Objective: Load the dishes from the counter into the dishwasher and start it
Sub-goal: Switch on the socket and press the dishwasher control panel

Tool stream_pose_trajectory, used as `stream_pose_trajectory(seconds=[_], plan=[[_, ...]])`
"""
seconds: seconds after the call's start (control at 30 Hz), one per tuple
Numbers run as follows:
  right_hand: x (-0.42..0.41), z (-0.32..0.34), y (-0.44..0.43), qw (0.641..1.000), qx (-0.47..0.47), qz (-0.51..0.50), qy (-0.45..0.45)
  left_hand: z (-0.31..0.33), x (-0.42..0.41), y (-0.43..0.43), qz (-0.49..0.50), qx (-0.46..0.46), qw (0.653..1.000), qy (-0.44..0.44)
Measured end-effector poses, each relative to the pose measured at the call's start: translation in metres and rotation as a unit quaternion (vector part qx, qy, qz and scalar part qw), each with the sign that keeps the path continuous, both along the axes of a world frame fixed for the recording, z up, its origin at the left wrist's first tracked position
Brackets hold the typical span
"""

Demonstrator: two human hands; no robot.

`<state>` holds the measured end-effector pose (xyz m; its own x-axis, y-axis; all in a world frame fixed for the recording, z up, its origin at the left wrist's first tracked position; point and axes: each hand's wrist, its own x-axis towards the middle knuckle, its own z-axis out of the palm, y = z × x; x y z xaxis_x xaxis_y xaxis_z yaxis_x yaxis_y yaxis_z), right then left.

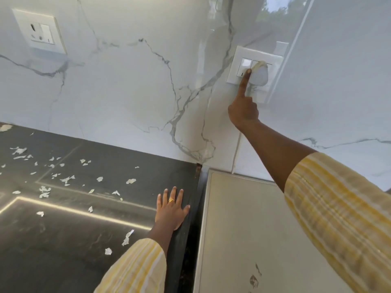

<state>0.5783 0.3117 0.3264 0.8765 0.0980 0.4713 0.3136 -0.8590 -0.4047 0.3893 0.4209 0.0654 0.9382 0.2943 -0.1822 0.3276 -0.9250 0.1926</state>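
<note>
My right hand point(243, 106) reaches up to a white wall switch plate point(257, 53) on the marble wall. Its index finger is straight and its tip presses the left switch point(245, 65), while the other fingers are curled in. A white plug point(260, 76) sits in the socket beside the fingertip, with a white cord point(237, 149) running down the wall. My left hand point(171, 210) lies flat, fingers spread, on the dark counter point(84, 240) near its right edge. The pale grey top of an appliance point(243, 229) stands right of the counter. No dishes are in view.
A second white socket plate point(40, 31) is on the wall at upper left. Several small torn white scraps point(65, 179) lie scattered over the dark counter. A narrow dark gap point(190, 261) separates the counter from the appliance top.
</note>
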Motion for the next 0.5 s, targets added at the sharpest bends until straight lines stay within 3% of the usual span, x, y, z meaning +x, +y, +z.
stream_pose_trajectory(seconds=[0.37,0.5], plan=[[0.018,-0.001,0.011,1.000,0.022,-0.010,0.011,0.001,0.001,-0.001,0.008,0.001,1.000,0.013],[0.016,0.003,0.009,0.996,0.030,0.024,0.084,-0.002,0.002,-0.001,0.009,0.001,1.000,0.015]])
